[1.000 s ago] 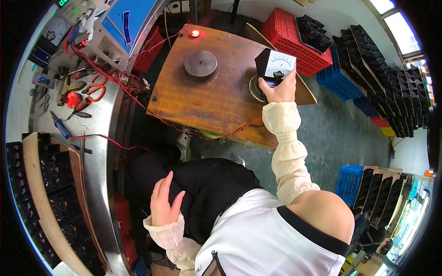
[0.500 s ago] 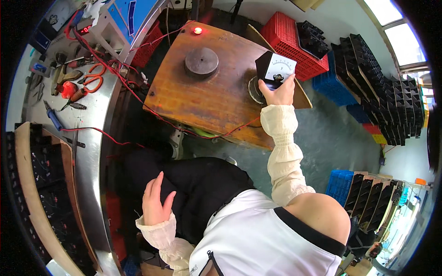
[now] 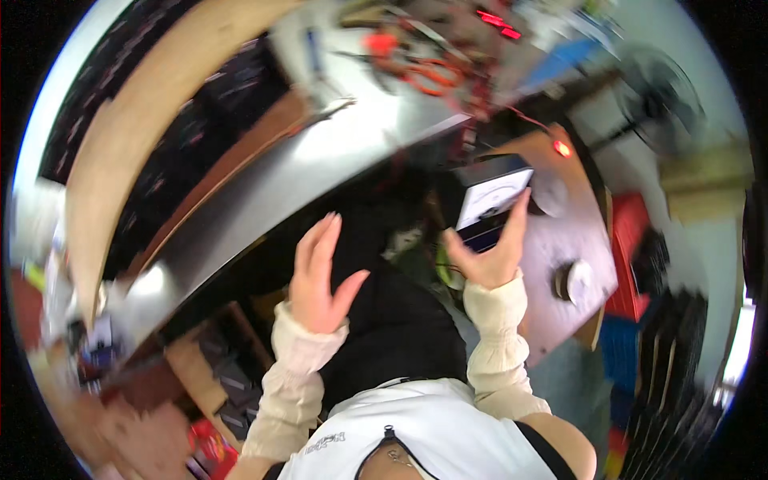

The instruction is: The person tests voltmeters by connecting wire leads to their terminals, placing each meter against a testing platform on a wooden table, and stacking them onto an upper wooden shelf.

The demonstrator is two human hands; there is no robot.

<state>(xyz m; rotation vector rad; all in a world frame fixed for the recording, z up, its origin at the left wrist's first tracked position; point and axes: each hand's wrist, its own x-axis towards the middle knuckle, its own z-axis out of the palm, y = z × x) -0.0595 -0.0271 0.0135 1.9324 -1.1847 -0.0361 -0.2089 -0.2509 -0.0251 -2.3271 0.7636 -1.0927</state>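
Note:
A black panel meter (image 3: pixel 494 200) with a white dial face is in my right hand (image 3: pixel 498 248), thumb on one side and fingers on the other. It is held above my lap, between the metal bench and the wooden table. My left hand (image 3: pixel 320 276) is raised over my lap, empty, with its fingers stretched and the thumb apart. Behind the meter, a round metal block (image 3: pixel 549 196) stands partly hidden on the wooden table (image 3: pixel 560 244). Nearer on that table sits a second round piece (image 3: pixel 578 282) with a pale top.
The metal bench (image 3: pixel 264 192) carries orange-handled scissors (image 3: pixel 434 78) and blurred hand tools. A partitioned wooden tray of dark parts (image 3: pixel 172 164) lies on its left. A red light (image 3: pixel 562 149) glows on the table's far corner. Beyond stand a fan (image 3: pixel 658 100), a red crate (image 3: pixel 628 256) and stacked black parts (image 3: pixel 672 360).
My view has swung left toward the bench. The panel meter has left the round piece on the table and come over my lap in my right hand. My left hand has risen.

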